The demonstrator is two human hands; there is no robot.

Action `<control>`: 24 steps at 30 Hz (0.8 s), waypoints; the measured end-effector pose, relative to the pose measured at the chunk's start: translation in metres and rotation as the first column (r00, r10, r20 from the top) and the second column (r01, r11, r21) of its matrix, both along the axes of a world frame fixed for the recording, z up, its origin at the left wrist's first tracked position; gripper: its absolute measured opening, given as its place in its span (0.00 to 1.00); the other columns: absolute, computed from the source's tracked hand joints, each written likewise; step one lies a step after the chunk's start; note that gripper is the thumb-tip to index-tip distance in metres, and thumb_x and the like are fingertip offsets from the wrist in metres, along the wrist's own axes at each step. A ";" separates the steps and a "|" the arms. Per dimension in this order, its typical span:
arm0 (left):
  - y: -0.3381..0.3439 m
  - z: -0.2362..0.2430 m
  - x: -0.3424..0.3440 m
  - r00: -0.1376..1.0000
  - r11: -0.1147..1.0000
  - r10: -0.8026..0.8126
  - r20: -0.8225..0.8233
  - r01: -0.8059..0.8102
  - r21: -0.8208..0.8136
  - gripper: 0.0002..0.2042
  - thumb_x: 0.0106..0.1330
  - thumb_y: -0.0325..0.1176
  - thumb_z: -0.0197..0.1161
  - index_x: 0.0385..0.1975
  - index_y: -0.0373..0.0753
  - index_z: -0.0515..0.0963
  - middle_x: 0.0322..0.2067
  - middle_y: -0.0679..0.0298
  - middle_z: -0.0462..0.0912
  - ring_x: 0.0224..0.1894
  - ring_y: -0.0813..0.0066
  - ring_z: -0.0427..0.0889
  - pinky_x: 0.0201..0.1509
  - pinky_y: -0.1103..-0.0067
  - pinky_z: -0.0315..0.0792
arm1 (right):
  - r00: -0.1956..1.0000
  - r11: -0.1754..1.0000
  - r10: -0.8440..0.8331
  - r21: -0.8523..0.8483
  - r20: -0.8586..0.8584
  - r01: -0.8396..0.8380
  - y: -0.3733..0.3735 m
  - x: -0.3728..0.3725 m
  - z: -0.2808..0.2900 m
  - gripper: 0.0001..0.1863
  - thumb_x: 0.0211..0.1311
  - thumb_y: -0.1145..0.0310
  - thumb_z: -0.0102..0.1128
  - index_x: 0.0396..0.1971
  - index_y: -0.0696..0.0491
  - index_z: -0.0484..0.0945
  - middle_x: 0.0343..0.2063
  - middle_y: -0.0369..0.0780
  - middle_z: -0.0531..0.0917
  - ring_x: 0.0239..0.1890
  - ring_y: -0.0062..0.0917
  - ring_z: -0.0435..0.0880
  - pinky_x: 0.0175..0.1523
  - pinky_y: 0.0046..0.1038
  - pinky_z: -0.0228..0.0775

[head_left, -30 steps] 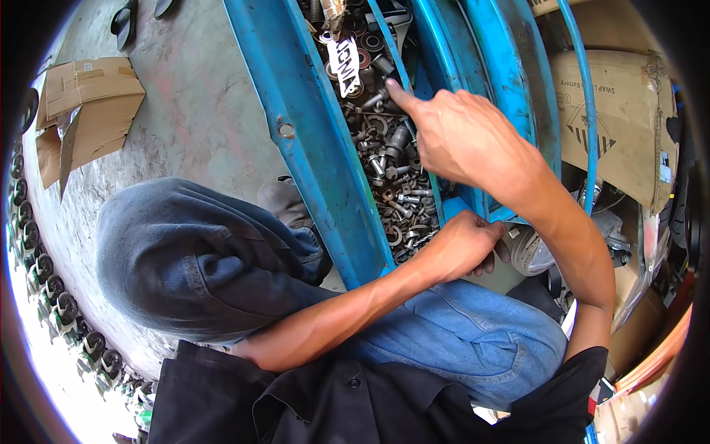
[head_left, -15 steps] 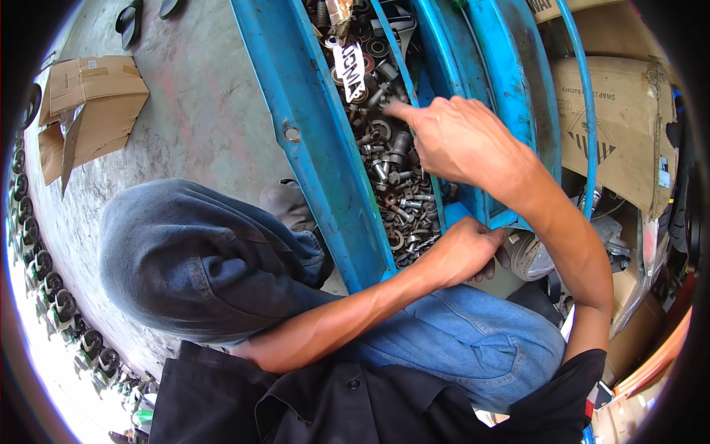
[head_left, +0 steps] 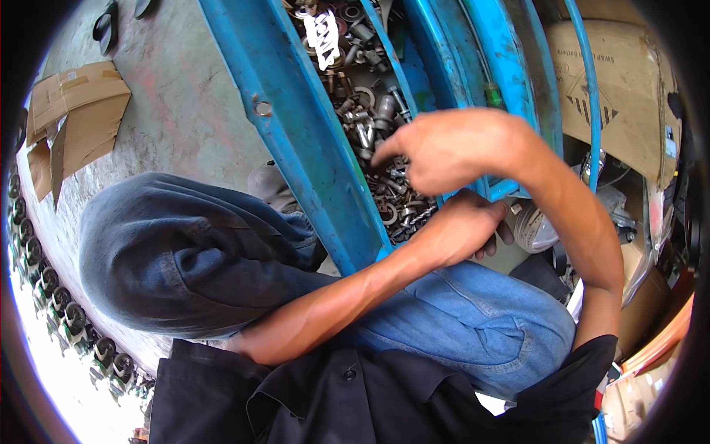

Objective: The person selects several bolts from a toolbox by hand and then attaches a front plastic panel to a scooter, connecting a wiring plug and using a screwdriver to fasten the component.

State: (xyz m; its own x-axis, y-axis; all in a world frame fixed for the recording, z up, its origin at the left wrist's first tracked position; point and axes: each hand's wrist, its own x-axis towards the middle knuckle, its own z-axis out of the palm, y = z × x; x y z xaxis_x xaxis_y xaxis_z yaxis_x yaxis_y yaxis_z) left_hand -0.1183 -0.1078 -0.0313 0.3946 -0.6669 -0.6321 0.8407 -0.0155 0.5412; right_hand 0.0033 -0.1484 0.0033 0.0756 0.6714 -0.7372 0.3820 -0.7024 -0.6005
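head view, looking down into a blue metal tray (head_left: 318,159) that i watch from my remote seat. the tray holds a heap of loose bolts, nuts and washers (head_left: 373,126), filling it from the near end up to the far end, where a white tag (head_left: 323,38) lies on the pile.

right hand (head_left: 451,148): over the near half of the tray, index finger stretched toward the hardware, the other fingers curled under; whether anything is pinched beneath them i cannot tell (the knuckles hide the palm side).

left hand (head_left: 462,229): curled shut around the near right corner of the tray, apparently steadying it; i cannot see anything held inside it.

step in hand, as i judge it: sorting through the heap for one piece. the next move calls for a fine pinch with the fingertips among tangled parts, without dragging neighbours along.

edges and room: the tray's long left wall stands close beside the heap, and a thin blue divider (head_left: 392,66) bounds it on the right, so the hand works in a narrow channel; travel is freest along the tray's length. the denim-covered knee (head_left: 185,251) crowds the near left side, cardboard boxes (head_left: 629,96) the right.
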 end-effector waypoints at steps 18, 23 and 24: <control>-0.011 -0.012 -0.016 0.996 0.995 0.063 -0.064 -0.067 -0.072 0.21 0.75 0.41 0.45 0.32 0.31 0.82 0.20 0.60 0.80 0.20 0.76 0.78 0.25 0.79 0.71 | 0.925 0.933 0.038 0.319 0.377 -0.169 -0.005 -0.030 -0.031 0.07 0.55 0.70 0.60 0.29 0.56 0.84 0.29 0.45 0.85 0.40 0.42 0.85 0.48 0.44 0.78; -0.012 -0.018 -0.024 0.958 0.986 0.093 -0.272 -0.127 -0.110 0.25 0.76 0.45 0.44 0.32 0.28 0.79 0.23 0.57 0.81 0.22 0.72 0.80 0.26 0.79 0.72 | 0.815 0.672 -0.074 0.633 0.575 -0.386 -0.015 -0.029 -0.062 0.04 0.54 0.70 0.61 0.23 0.52 0.83 0.29 0.34 0.84 0.45 0.30 0.82 0.60 0.38 0.71; -0.012 -0.017 -0.023 0.957 0.986 0.090 -0.276 -0.125 -0.112 0.25 0.76 0.45 0.44 0.32 0.28 0.79 0.23 0.57 0.81 0.22 0.72 0.80 0.26 0.79 0.72 | 0.795 0.702 -0.023 0.576 0.606 -0.419 -0.014 -0.033 -0.065 0.04 0.55 0.68 0.62 0.23 0.49 0.83 0.30 0.30 0.83 0.49 0.24 0.80 0.63 0.40 0.66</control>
